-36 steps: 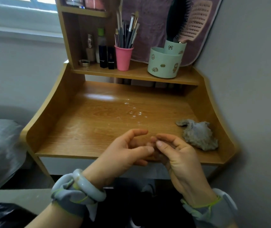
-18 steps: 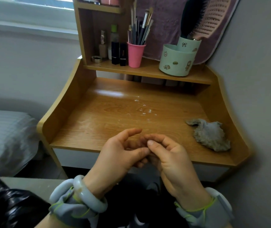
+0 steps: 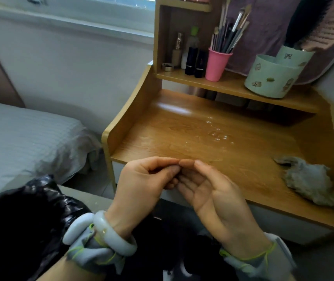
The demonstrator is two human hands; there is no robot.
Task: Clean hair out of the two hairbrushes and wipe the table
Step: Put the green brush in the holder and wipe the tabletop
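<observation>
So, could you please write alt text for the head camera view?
A person's left hand and right hand meet at the fingertips above the front edge of a wooden table. A crumpled grey cloth lies on it to the right; two hairbrushes stand in a pale green holder on the shelf behind.

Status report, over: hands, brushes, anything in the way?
Left hand pinching at fingertips of open right hand; no hair visible. Both brushes upright in holder. Cloth lying on table, droplets unwiped.

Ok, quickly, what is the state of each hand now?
Left hand: pinching, but what it pinches cannot be told.
Right hand: open, fingers relaxed.
</observation>
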